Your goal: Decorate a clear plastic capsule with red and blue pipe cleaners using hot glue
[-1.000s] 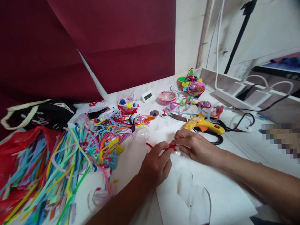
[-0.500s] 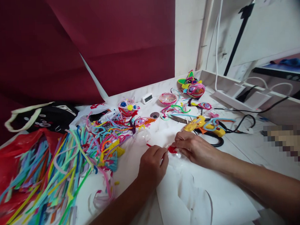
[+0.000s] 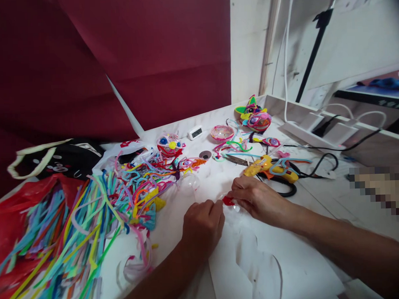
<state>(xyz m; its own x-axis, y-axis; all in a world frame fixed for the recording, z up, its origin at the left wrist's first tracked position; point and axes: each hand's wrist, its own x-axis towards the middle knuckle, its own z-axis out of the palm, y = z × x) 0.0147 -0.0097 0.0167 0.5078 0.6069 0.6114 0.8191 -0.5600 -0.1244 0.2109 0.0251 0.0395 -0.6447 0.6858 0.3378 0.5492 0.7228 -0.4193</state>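
Fingers of my right hand [image 3: 258,199] pinch a small red pipe cleaner coil [image 3: 228,201], which sits against a small clear plastic piece [image 3: 236,207]. The shape of the plastic is mostly hidden by the hand. My left hand [image 3: 204,223] is closed just left of the coil, thumb and forefinger pressed together at its edge; the strand inside its grip is covered. Both hands are over white paper [image 3: 298,259]. A clear plastic dome [image 3: 189,184] lies beyond my left hand.
Bundles of coloured pipe cleaners [image 3: 87,232] spread across the left on a red bag [image 3: 8,217]. A yellow glue gun [image 3: 268,166] and black-handled scissors [image 3: 287,190] lie beyond my right hand. Decorated balls [image 3: 259,120], a timer [image 3: 195,132] and a power strip [image 3: 313,134] stand behind.
A red strand end that stuck out beyond my left hand no longer shows. My left hand has shifted slightly down; my right hand stays at the red coil.
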